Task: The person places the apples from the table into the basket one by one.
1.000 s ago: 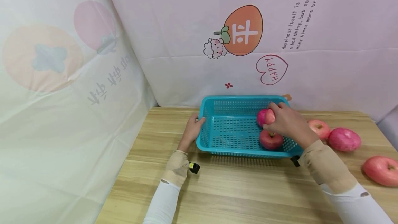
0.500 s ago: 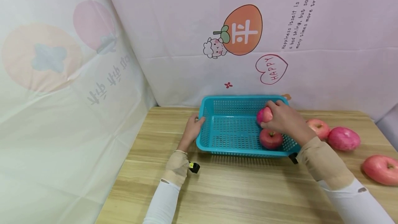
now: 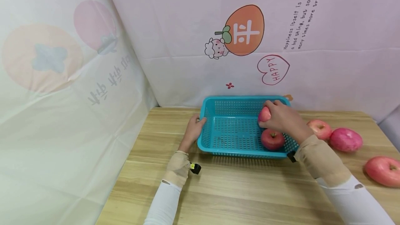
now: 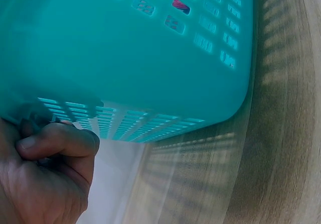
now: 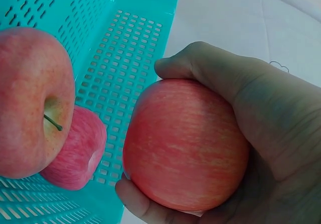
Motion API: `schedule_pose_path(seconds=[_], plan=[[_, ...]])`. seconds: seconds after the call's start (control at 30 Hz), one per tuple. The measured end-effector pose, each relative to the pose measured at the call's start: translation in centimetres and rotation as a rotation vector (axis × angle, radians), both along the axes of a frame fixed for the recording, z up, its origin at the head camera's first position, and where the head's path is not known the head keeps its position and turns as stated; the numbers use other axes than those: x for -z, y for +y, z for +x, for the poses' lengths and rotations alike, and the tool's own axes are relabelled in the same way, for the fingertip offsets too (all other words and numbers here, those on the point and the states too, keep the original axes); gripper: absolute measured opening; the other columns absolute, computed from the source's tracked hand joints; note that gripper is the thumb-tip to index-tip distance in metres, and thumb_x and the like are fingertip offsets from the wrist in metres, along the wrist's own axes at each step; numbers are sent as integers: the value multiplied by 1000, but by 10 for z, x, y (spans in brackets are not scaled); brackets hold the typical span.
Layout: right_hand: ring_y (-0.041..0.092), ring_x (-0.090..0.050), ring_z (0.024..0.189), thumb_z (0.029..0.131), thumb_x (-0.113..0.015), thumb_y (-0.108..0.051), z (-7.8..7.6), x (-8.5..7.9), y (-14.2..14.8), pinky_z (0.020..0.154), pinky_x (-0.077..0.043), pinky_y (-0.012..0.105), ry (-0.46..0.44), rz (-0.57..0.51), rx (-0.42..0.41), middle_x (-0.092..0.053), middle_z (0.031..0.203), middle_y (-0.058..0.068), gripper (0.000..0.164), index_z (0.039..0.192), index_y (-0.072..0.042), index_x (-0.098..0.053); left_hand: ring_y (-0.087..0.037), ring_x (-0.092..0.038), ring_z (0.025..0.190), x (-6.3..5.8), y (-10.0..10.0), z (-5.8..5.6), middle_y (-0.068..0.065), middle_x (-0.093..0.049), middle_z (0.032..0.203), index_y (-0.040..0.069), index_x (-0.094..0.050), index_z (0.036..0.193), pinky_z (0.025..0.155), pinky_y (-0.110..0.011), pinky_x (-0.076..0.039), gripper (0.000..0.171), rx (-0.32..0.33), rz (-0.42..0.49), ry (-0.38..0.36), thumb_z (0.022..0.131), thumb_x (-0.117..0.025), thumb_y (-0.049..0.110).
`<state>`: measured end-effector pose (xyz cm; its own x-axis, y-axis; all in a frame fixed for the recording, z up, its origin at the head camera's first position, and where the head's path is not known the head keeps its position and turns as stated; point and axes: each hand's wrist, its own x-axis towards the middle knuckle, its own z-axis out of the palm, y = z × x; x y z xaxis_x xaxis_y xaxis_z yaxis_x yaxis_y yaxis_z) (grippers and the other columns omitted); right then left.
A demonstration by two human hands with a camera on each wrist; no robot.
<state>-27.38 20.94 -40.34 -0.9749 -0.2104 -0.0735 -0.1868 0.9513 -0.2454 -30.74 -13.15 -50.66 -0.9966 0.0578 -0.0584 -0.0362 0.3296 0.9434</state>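
Observation:
A turquoise perforated plastic basket stands on the wooden table against the back cloth. My left hand grips its left rim; the left wrist view shows the curled fingers close against the basket's wall. Over the basket's right half, my right hand holds a red apple, thumb and fingers on opposite sides. Below it a darker pink apple lies in the basket, mostly covered by the held one in the head view. Nearer the front wall inside sits another red apple, stem up.
Right of the basket, on the table, lie a light red apple and a deep pink fruit side by side. Another apple lies nearer the right edge. Printed white cloth hangs behind and at the left.
My right hand has shifted slightly left with the apple, covering more of the pink apple in the basket. The left hand and the basket have stayed put.

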Motion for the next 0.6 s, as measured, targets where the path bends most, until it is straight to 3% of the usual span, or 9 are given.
schedule_pose_path(seconds=[0.6], plan=[[50,-62,114,88,-79,-50,-8,2,-7,90,-56,68,36,-32,-37,-53,143,34,81,147,-1,-51,-23,-72,79,2,0,-1,-22,-73,104,0,-64,123,68,-34,-60,34,-3,4,7,110,-54,30]])
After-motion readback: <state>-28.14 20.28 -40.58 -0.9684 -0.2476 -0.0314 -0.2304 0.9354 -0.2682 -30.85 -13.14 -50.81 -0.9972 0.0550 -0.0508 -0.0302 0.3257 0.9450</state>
